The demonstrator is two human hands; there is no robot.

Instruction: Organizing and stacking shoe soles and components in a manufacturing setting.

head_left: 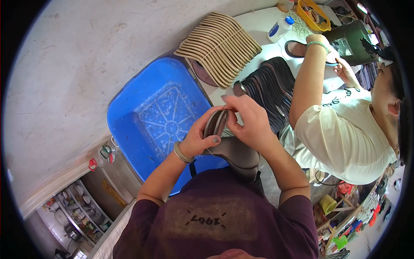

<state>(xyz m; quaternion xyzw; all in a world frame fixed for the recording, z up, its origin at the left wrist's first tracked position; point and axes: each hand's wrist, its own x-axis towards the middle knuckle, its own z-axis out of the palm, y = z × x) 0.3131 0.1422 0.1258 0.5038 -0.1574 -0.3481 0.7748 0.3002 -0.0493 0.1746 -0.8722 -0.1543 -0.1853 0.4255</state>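
Note:
A pair of dark brown shoe soles (217,123), pressed together and seen edge-on, is in front of my chest. My left hand (197,137) wraps around them, thumb on the near end. At their upper right edge, the fingers of my right hand (251,120) are bent and pinching; the exact contact is partly hidden. A thin pale thread seems to hang below the left thumb. Beneath the hands, a smooth dark grey-brown curved piece (239,157) lies over my lap. Just beyond my right hand stands a long row of dark soles (269,88) on the table.
A blue plastic tub (129,108) fills the left side. Tan soles (220,47) stand tied in a row on the white table (254,21). At right, a co-worker (345,134) handles a dark sole (295,48). Behind are a blue-capped bottle (280,29) and yellow basket (320,26).

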